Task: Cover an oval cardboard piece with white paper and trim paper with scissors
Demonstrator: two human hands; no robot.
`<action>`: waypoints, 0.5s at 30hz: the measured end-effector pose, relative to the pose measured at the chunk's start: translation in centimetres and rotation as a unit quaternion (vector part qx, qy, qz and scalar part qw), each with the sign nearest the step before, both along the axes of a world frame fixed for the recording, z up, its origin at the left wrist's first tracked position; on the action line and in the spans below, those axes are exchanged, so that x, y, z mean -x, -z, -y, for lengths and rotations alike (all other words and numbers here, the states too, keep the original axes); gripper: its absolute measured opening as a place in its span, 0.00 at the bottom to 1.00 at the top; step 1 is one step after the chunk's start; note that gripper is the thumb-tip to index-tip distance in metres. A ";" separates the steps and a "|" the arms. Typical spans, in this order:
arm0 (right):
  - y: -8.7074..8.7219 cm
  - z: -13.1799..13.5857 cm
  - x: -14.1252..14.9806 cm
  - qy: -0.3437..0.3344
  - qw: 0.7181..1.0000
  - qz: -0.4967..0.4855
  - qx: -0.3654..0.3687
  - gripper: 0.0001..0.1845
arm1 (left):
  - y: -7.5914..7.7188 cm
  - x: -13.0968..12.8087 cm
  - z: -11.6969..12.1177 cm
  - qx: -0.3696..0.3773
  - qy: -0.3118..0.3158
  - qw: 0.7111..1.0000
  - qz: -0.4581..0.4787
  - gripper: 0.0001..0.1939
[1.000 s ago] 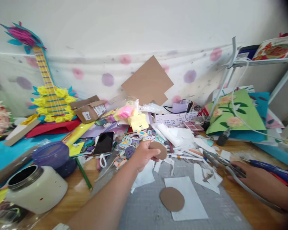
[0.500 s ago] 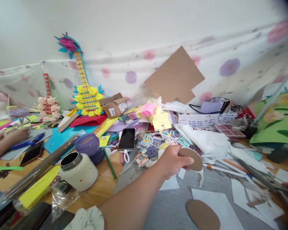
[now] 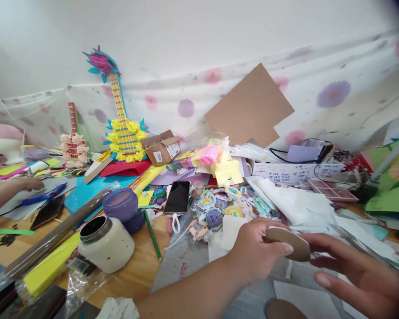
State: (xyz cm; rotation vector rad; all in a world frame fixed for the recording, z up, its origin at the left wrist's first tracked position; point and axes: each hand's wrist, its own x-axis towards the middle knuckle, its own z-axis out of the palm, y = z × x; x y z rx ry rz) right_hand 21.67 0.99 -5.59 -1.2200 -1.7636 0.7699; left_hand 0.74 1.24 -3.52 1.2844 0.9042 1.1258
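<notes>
1. Head view: the left hand (image 3: 256, 250) holds a brown cardboard disc (image 3: 294, 246) above the grey mat (image 3: 171, 277). Its fingers are clamped on the left end of the disc, with the thumb lying across the near side and the other fingers mostly hidden behind.
2. The disc is tilted, and its free end points towards the right hand (image 3: 362, 274).
3. The fingers of the right hand are apart. The forefinger reaches the disc's right end, though whether they touch I cannot tell; the thumb is lower, clear of the cardboard.
4. Below both hands, a second cardboard disc (image 3: 282, 311) lies partly over a white sheet (image 3: 306, 294) on the mat; the bottom of the view cuts it off.
5. Beyond the left hand, a pile of paper cutouts (image 3: 214, 217) covers the far part of the mat, with a black phone (image 3: 177, 197) just beside it.
6. On the wooden tabletop (image 3: 141, 250), left of the mat, are a green pencil (image 3: 153, 237) and a tilted white jar (image 3: 108, 252).
7. Towards the tabletop's far edge, a large cardboard sheet (image 3: 249, 106) leans on the wall cloth (image 3: 166, 97).
8. Near the tabletop's left side, a co-worker's hand (image 3: 29, 184) is just beside a blue tool (image 3: 46, 195).
</notes>
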 end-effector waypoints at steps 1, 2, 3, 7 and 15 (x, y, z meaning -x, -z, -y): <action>0.2 -0.1 0.7 -0.034 0.999 -0.028 0.030 0.22 | -0.1 0.0 0.1 -0.014 -0.015 1.000 -0.010 0.15; 0.4 -0.3 1.3 -0.057 0.995 -0.055 0.057 0.20 | -0.1 -0.1 0.2 -0.024 -0.028 0.999 -0.020 0.14; 0.4 -0.4 1.9 -0.067 0.991 -0.078 0.080 0.17 | -0.1 -0.1 0.2 -0.028 -0.036 0.999 -0.028 0.13; 0.0 -0.5 3.3 -0.025 0.987 -0.115 0.111 0.08 | 0.3 -0.6 0.5 -0.023 -0.044 0.998 -0.026 0.08; -2.3 0.0 3.1 0.017 0.991 -0.076 0.111 0.10 | 0.3 0.0 -0.4 -0.044 0.001 0.991 -0.126 0.15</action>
